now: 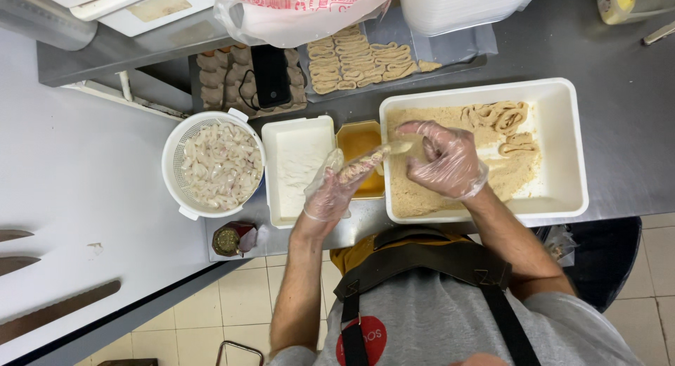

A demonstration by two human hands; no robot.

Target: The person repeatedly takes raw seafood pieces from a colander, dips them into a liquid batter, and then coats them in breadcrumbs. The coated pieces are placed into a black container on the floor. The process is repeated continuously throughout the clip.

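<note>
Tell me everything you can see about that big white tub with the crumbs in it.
The large white rectangular plastic tub sits flat on the grey steel counter, right of a small orange-filled container. A layer of tan breadcrumbs covers most of its floor, with bare white at the right. Several crumbed curled strips lie at its far end. The gloved right hand hovers over the crumbs.

plastic bag [302, 11] cut off, phone [271, 74] hiding pieces
</note>
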